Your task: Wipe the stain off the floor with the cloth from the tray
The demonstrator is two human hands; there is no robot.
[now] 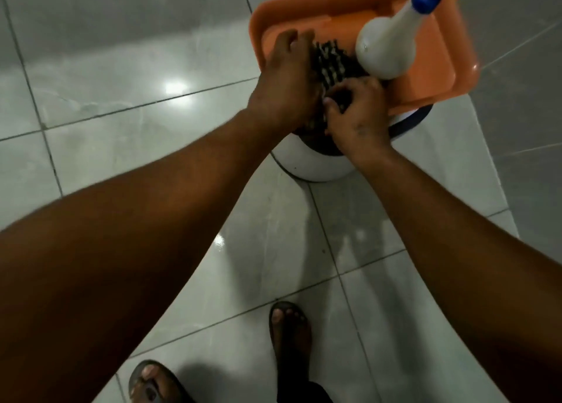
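A dark checked cloth (330,63) lies in the orange tray (304,10), hanging over the tray's near edge. My left hand (289,80) presses on the cloth's left side with fingers curled over it. My right hand (355,113) pinches the cloth's near part at the tray's edge. Both hands cover much of the cloth. No stain is visible on the tiled floor (121,68).
A white spray bottle (392,40) with a blue and yellow top stands in the tray right of the cloth. The tray rests on a white round stool (313,165). My sandalled feet (292,332) stand on the glossy grey tiles below.
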